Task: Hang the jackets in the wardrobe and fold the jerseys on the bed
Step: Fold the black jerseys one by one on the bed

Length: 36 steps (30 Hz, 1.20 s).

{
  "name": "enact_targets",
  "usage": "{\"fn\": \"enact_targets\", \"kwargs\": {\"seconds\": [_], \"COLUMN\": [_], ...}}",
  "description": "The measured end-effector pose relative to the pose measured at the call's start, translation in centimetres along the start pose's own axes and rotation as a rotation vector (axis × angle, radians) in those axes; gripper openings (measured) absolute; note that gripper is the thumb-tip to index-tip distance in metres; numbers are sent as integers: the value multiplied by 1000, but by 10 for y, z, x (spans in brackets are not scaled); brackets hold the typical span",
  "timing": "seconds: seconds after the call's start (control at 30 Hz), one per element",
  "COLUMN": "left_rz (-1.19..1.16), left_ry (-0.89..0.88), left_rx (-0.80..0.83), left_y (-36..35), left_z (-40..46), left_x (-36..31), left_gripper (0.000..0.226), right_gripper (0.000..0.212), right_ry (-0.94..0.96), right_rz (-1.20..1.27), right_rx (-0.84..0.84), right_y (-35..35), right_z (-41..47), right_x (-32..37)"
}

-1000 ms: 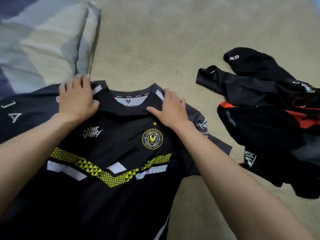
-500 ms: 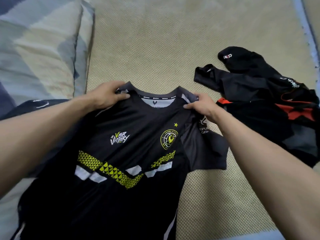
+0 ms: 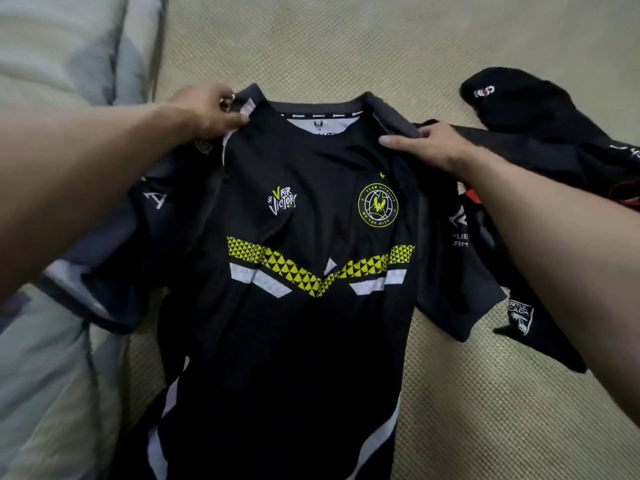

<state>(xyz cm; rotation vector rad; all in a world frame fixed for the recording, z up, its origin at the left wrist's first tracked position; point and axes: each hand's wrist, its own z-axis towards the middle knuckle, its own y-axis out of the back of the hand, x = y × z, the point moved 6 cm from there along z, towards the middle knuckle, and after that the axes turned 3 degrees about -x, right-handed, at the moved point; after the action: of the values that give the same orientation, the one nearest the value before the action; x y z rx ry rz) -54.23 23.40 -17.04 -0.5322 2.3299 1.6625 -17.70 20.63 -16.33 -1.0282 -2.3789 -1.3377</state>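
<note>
Since the earlier frames, both hands have gone from lying flat on the shoulders to pinching them, and the black jersey (image 3: pixel 294 306) now sits nearer the camera with its right sleeve overlapping the dark pile at the right.

Far left: a pale blue and cream patterned pillow or quilt (image 3: pixel 59 46) lies along the edge of the bed, with a further fold of it under the jersey's left sleeve.

Left hand (image 3: pixel 207 112): fingers and thumb are curled over the jersey's left shoulder seam beside the collar, pinching the fabric.

Centre: the jersey lies front-up on the bed, yellow chevron band and round crest showing, collar away from the person, hem toward the camera. In my judgement, holding both shoulders keeps the garment square and taut so it can be laid flat or turned for folding.

Right hand (image 3: pixel 426 147): thumb lies on top of the right shoulder, fingers tucked beneath the fabric, gripping it.

Right: a heap of dark garments (image 3: pixel 540 133) with red trim and white lettering waits just beside the jersey, touching its sleeve. Whether these are jerseys or jackets cannot be determined.

Surface: a beige woven bed mat (image 3: pixel 346 46), textured. No wardrobe is in view.
</note>
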Motion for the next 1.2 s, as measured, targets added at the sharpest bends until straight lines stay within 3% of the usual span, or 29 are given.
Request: {"fn": "enact_targets", "kwargs": {"seconds": [0.13, 0.3, 0.37, 0.47, 0.57, 0.67, 0.77, 0.93, 1.03, 1.13, 1.2], "left_rz": [-83, -81, -82, -126, -250, -433, -467, -469, -511, -528, -403], "left_ry": [54, 63, 44, 37, 117, 183, 168, 220, 261, 252, 198], "left_rx": [40, 18, 14, -24, -48, -34, -80, -171, -196, -214, -175], "left_y": [-4, -5, -5, -3, -1, -3, -1, 0, 0, 7, 9], "left_z": [-12, -15, -12, -4, 4, 9, 12, 19, 25, 29, 27], "left_x": [23, 27, 19, 5, -1, -4, -6, -2, -3, -2, -1], "left_gripper": [34, 27, 23, 18, 16, 27, 27, 22, 24, 22, 42], "right_gripper": [46, 52, 53, 40, 35, 42, 20, 16, 7, 28, 39], "right_ry": [-37, 24, 5, 45, 110, 163, 91, 34, 77, 89, 116], "right_rz": [27, -271, -316, -398, -182, -113, 26, 179, 194, 178, 177], "right_rx": [99, -56, -34, -78, -250, -178, -203, -478, -510, -442, -433], "right_y": [6, 22, 22, 27, 31, 7, -15, -2, 11, 11, 7], "right_z": [-10, -17, -20, -17, -7, 18, 40, 41, 39, 30, 11], "right_x": [-27, -70, -76, -57, -12, 25, 31, 34, 46, 46, 40]}}
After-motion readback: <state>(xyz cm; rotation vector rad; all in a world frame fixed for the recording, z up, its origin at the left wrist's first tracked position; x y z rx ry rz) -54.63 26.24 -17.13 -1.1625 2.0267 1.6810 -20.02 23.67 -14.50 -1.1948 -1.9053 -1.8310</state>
